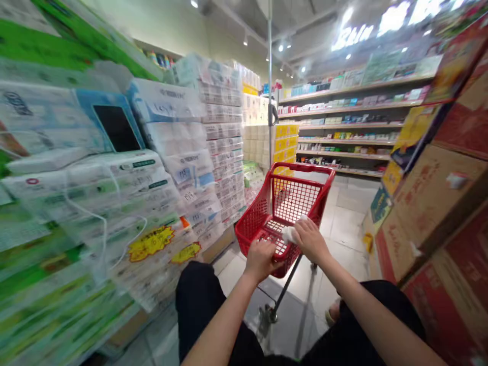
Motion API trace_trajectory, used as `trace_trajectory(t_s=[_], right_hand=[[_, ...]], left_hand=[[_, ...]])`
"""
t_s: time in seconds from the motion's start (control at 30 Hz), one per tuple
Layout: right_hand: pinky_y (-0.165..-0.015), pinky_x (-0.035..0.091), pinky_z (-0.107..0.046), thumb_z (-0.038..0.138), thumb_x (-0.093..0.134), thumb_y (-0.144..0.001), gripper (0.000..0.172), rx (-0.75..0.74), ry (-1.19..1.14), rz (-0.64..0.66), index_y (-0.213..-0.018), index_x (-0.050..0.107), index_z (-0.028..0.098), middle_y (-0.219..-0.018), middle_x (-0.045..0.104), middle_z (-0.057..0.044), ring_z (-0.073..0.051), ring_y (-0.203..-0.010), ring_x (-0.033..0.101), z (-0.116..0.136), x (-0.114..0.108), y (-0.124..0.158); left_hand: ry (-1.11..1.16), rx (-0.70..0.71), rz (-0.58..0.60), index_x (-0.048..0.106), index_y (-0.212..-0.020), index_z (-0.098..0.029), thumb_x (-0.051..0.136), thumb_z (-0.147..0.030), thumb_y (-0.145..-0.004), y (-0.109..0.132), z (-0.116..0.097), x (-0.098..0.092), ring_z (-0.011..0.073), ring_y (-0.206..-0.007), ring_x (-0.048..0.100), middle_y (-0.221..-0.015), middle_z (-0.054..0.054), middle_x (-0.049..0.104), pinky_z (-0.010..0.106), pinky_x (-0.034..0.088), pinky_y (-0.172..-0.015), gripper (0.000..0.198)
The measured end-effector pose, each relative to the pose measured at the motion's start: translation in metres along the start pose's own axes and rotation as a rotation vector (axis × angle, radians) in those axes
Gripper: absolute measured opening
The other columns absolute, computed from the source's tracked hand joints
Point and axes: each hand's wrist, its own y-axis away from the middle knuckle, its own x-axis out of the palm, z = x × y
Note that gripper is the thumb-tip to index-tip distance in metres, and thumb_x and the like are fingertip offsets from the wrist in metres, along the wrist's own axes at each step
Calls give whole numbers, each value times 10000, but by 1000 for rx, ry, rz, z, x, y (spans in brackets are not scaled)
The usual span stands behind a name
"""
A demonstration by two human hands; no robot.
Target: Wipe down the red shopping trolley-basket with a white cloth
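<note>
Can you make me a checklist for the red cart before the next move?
1. Left hand on the red cart's near edge: ok.
2. Both hands free: not ok, the right hand holds something white and soft, maybe a tissue.
3. Cart standing upright: ok.
4. Wheels locked: cannot tell.
5. White cord away from the cart: ok.

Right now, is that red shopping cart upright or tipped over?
Upright: the red shopping cart stands on its wheels, its basket opening facing up.
</note>
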Motion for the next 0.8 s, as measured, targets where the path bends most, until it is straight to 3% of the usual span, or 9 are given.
trace_trajectory(t_s=[0.13,0.23,0.43,0.57,0.67,0.8], right_hand=[[-1116,258,-438,314,393,-957,222,-57,-42,-18,-916,583,206,-975,594,-64,-225,-1092,481,42,4,22],[-1116,249,-458,328,425,-943,206,-113,-93,-18,-948,595,212,-969,600,-59,-226,-1066,490,56,3,33],[-1020,361,-422,407,474,-932,234,-282,-160,60,-974,609,220,-955,610,-55,-214,-1013,511,24,-13,33],[-1022,361,-409,373,451,-946,215,-245,-135,94,-934,597,216,-964,600,-54,-212,-1031,504,3,-24,31],[-1065,307,-435,324,407,-962,223,-142,-36,54,-903,590,212,-936,590,-56,-219,-1040,498,3,-25,34],[-1043,302,-447,328,421,-954,218,-38,125,15,-901,585,196,-937,589,-82,-245,-1031,491,26,-16,44]], left_hand=[[5,-3,1,567,-849,-196,569,-497,-827,2,-1,1,237,-846,565,-864,50,629,372,347,-740,302],[11,-6,0,570,-850,-191,559,-465,-830,2,-4,3,243,-849,561,-879,63,624,373,355,-741,275],[63,100,36,568,-860,-184,566,-550,-817,-5,-7,0,230,-815,560,-883,72,610,355,395,-728,369],[48,65,-36,582,-953,-208,642,-581,-766,-4,16,-9,236,-944,555,-964,56,597,435,372,-969,422],[13,32,-71,580,-1014,-241,704,-549,-729,-3,32,-7,233,-990,541,-968,31,575,503,264,-1096,438],[-5,20,-101,556,-1002,-235,677,-473,-779,-7,30,7,229,-964,547,-926,25,555,526,226,-1132,348]])
